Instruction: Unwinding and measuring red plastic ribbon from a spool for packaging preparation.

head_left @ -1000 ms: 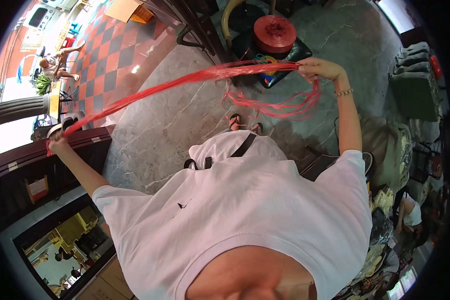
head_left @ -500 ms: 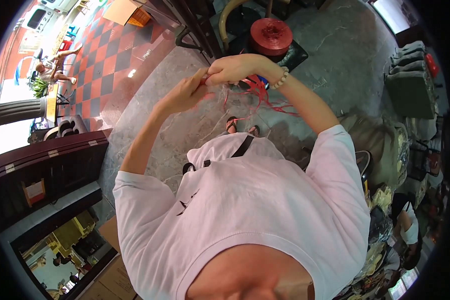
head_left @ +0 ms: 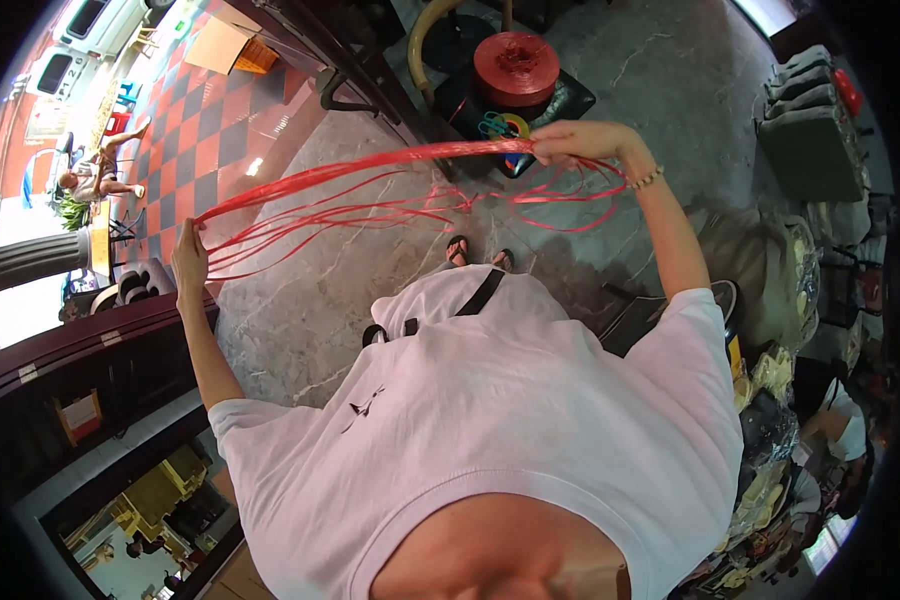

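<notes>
Between my spread arms stretches a bundle of red plastic twine (head_left: 370, 163), its upper strands drawn fairly taut and looser ones sagging below. My left hand (head_left: 190, 262), far out to the left, is closed on one end of the bundle. At the other end my right hand (head_left: 582, 143) grips the strands, and loose loops hang beneath it by the beaded bracelet. Just beyond the right hand, a large red spool of twine (head_left: 516, 70) sits on a black seat (head_left: 574, 100). Scissors with teal handles (head_left: 494, 125) and a roll of yellow tape (head_left: 517, 124) lie at the seat's near edge.
A dark door frame (head_left: 360, 75) with a handle stands ahead. Dark wooden furniture (head_left: 100, 350) flanks my left side. Stacked grey cushions (head_left: 810, 130) and plastic-wrapped goods (head_left: 770, 430) line the right. Outside, a person (head_left: 100, 175) sits beyond the checkered tiles (head_left: 205, 150).
My hands were together in front of me. They have moved wide apart, the left outward to the left and the right to the right, stretching the red twine between them.
</notes>
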Demonstrator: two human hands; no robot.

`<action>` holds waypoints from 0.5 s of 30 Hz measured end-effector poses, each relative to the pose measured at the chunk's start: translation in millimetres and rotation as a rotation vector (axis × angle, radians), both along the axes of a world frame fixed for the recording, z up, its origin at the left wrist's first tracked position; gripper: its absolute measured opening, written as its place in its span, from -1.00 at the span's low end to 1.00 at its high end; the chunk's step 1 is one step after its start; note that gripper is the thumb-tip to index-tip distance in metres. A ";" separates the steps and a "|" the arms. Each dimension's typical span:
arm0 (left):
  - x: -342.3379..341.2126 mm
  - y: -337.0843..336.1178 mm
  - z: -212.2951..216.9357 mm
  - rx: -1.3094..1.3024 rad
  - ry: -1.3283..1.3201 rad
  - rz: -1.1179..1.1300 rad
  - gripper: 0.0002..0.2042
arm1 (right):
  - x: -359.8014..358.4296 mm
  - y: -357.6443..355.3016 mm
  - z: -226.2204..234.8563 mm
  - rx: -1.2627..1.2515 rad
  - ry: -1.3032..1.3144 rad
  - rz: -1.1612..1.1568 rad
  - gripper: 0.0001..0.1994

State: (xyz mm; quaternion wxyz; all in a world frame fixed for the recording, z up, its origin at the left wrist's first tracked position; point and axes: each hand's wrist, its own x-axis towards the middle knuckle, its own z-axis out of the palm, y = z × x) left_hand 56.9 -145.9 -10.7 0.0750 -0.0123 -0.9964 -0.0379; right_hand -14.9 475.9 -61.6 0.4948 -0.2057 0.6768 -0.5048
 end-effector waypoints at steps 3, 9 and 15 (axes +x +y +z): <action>-13.8 16.5 -6.4 -0.097 -0.093 -0.071 -0.65 | -9.5 -31.2 5.7 0.019 0.063 -0.001 -0.75; -32.0 261.0 10.9 0.375 0.035 -0.799 -0.45 | -16.3 -131.7 22.1 0.011 0.451 0.164 -0.74; -34.5 289.6 -7.3 0.252 -0.294 -0.675 -0.72 | -19.2 -120.3 36.0 0.015 0.261 0.253 -0.70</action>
